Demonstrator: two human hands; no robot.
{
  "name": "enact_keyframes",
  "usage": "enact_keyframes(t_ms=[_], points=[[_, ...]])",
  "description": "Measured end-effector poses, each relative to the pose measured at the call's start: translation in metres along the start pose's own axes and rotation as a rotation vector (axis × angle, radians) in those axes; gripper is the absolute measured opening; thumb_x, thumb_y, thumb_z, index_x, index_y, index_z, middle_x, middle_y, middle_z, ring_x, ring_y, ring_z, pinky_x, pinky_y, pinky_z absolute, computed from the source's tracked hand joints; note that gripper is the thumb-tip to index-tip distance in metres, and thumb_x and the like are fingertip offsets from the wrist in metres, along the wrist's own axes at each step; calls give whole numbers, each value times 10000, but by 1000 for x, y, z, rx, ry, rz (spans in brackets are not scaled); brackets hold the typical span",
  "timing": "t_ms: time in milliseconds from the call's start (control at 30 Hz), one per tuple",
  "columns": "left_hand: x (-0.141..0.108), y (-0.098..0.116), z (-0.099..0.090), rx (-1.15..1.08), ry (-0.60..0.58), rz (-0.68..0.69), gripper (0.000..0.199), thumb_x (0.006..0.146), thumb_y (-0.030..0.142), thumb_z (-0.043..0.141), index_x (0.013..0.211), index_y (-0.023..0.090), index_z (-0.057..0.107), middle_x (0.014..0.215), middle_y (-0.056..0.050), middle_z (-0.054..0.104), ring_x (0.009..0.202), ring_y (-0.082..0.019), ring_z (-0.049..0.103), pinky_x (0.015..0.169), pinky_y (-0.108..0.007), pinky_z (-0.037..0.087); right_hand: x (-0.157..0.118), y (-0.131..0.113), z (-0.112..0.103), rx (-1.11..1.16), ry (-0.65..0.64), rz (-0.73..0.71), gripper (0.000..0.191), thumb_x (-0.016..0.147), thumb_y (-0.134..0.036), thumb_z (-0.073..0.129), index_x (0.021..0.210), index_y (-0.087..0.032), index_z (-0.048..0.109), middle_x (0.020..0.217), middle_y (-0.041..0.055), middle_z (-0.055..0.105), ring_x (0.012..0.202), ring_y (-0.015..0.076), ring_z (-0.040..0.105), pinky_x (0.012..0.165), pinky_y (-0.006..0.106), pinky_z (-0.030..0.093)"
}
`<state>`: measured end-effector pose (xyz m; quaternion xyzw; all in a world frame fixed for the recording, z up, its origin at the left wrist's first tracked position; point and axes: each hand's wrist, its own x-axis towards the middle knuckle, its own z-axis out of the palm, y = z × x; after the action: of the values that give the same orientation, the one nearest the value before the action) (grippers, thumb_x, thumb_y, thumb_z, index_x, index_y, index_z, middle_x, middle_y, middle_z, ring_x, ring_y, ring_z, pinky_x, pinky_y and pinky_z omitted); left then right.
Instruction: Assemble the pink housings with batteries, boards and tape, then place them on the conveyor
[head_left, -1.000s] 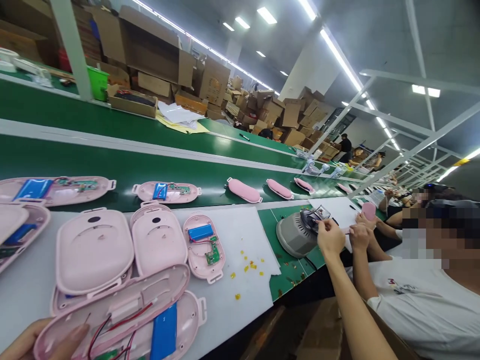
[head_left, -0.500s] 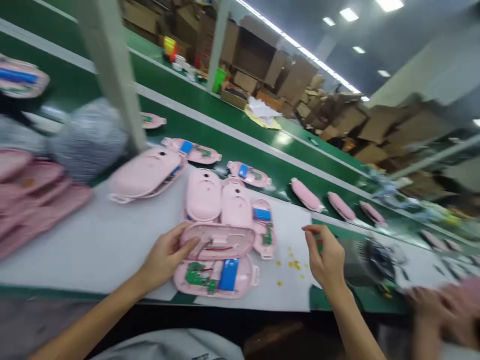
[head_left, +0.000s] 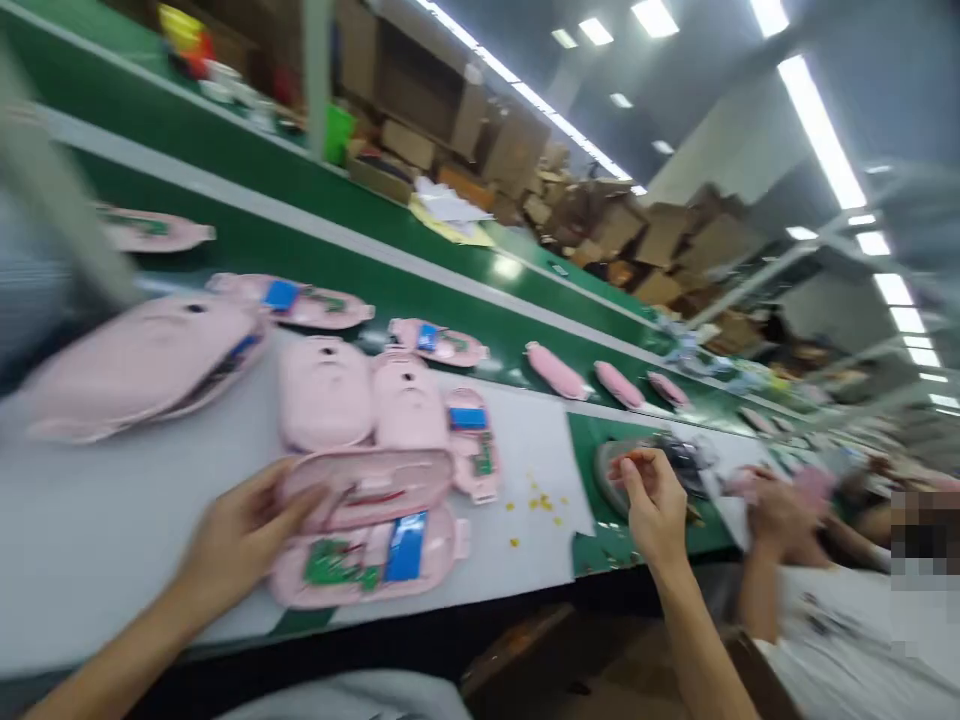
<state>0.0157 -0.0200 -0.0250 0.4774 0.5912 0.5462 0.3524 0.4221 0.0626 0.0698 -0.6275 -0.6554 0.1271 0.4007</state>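
My left hand (head_left: 244,525) grips the left end of a pink cover (head_left: 420,480), tilted up with its hollow inside showing and a red wire in it. Below it lies a pink shell (head_left: 442,560) with a green circuit board (head_left: 330,562) and a blue battery (head_left: 406,547). My right hand (head_left: 652,495) is raised over the green bench at the right, near a round metal dish (head_left: 611,480), with its fingertips pinched together; whatever is between them is too small to name. Small yellow pieces (head_left: 544,502) lie on the white sheet between the hands.
Closed pink cases (head_left: 328,395) stand behind the cover, and a larger one (head_left: 150,360) lies at the left. More pink shells (head_left: 439,342) sit on the green conveyor (head_left: 360,285). A co-worker's hands (head_left: 780,510) are at the right. A post (head_left: 60,190) rises at the left.
The view has turned to the right, so the bench things sit further left. My right hand is now beside the metal dish. My left hand still holds the cover.
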Motion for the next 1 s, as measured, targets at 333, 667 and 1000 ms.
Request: enact_keyframes(t_ms=[333, 667, 1000], points=[[-18, 1, 10, -325, -97, -34, 518, 838, 344, 644, 1311, 188, 498, 852, -22, 662, 727, -159, 621, 679, -262, 520, -37, -176, 149, -210, -793, -778, 200, 962, -249, 347, 885, -209, 526, 835, 25, 548, 752, 165, 516, 631, 271, 327], [-25, 6, 10, -243, -29, 197, 240, 898, 232, 576, 1123, 196, 651, 1134, -37, 672, 1099, -192, 597, 995, -306, 440, -54, -178, 162, -509, -761, -914, 161, 950, -219, 423, 893, -188, 570, 852, 28, 492, 684, 145, 479, 540, 259, 263], [-24, 3, 12, -145, -49, 188, 183, 905, 314, 573, 960, 174, 678, 965, -40, 687, 904, -183, 621, 815, -285, 468, -61, -176, 162, -571, -712, -927, 134, 945, -206, 452, 889, -183, 572, 865, 37, 497, 664, 152, 480, 530, 272, 260]])
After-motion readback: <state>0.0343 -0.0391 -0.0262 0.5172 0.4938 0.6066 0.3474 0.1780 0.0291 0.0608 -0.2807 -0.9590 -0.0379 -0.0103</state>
